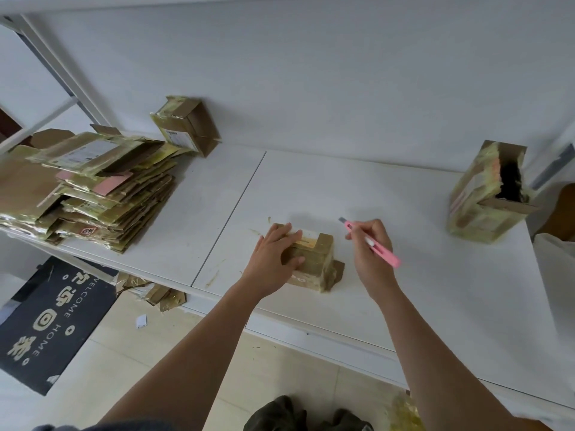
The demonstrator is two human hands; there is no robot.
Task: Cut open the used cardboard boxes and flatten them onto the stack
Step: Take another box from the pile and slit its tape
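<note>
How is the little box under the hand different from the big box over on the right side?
The small box lies low under the left hand; the big box stands tall, untouched. The small box looks closed with a white label on top; the big box gapes open, dark inside. Both are brown cardboard wrapped in shiny tape, on the white table.

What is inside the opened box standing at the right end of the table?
The opened box shows only a dark gap between torn, taped flaps. Nothing can be made out inside; the interior is in shadow.
</note>
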